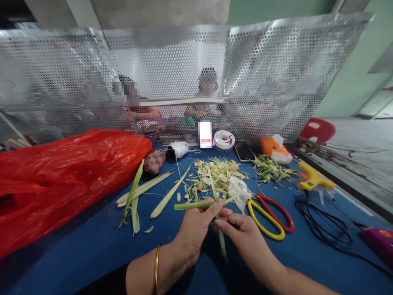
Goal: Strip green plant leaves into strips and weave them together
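My left hand [196, 227] pinches green leaf strips [192, 205] that cross each other between thumb and fingers. One strip points left, another runs down toward me. My right hand [242, 233] is closed at the crossing, its thumb and fingertips pinching the strips just below the left thumb. Right behind the hands lies a pile of cut leaf bits [219, 176]. Scissors with one red and one yellow handle [265, 221] rest to the right, their blades partly under a crumpled white tissue [238, 189]. Longer pale leaves [170, 194] lie to the left.
A red plastic bag [73, 176] covers the left side. Along the back stand a white thread spool [179, 149], a ribbon roll [224, 140], a phone [244, 151] and an orange tissue pack [276, 149]. A yellow glue gun [315, 178] with black cord lies right. A perforated screen [181, 61] separates other people.
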The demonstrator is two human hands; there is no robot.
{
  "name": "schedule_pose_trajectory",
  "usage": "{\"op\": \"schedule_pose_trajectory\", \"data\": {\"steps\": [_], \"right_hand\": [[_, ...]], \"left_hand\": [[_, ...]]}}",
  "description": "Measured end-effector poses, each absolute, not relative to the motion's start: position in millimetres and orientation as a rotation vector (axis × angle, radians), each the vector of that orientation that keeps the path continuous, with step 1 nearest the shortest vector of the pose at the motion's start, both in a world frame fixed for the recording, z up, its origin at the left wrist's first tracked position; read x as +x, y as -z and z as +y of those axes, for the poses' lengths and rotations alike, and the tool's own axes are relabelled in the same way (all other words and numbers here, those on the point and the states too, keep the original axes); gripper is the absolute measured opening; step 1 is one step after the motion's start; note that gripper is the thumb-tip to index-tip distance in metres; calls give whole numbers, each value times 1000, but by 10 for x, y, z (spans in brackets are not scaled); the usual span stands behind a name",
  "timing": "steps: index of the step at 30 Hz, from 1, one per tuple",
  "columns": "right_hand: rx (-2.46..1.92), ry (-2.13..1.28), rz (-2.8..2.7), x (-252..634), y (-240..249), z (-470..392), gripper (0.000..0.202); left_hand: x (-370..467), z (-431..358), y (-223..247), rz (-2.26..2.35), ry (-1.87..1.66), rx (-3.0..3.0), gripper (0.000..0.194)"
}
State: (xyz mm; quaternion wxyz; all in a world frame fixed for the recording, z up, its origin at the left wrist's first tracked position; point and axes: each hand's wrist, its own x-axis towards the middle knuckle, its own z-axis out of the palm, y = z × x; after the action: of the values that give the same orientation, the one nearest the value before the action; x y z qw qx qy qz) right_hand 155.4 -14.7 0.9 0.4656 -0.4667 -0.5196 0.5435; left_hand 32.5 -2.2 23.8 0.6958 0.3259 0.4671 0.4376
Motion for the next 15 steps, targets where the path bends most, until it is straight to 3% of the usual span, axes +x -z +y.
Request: {"op": "schedule_pose_trajectory", "data": {"steps": [4,15], "right_hand": [[-1199,-1302,-1208,1588,-11,-154,42],[-1111,-1163,-1389,1613,-69,-221,36]], "left_hand": [[272,33,-233,887,-891,758,36],[253,23,-280,839,-911,756,26]]}}
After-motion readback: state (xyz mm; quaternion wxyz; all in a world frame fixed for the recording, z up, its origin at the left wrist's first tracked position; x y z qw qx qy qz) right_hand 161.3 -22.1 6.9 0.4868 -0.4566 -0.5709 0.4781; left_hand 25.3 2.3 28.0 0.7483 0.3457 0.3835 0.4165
